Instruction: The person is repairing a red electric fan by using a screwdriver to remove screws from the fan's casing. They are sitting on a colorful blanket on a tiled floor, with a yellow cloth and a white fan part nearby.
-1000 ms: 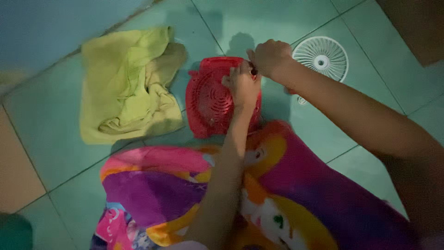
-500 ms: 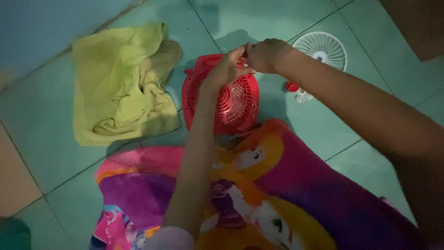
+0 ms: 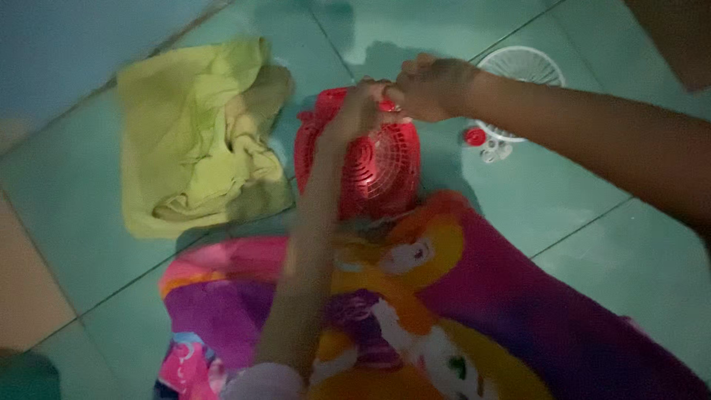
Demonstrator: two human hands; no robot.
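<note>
A red plastic fan body (image 3: 378, 167) with a slotted round grille stands tilted on the teal tiled floor, its lower edge against a colourful cartoon-print blanket (image 3: 474, 318). My left hand (image 3: 361, 110) grips the fan's top rim from the near side. My right hand (image 3: 429, 89) reaches in from the right and closes on the same top edge, touching the left hand. What lies between the fingers is hidden.
A crumpled yellow-green cloth (image 3: 200, 141) lies left of the fan. A white round fan grille (image 3: 518, 70) lies flat at the upper right, with a small red cap (image 3: 474, 136) and a small white part (image 3: 492, 153) beside it.
The red fan has been raised from lying flat to standing tilted. Both hands have shifted up to its top rim and come together.
</note>
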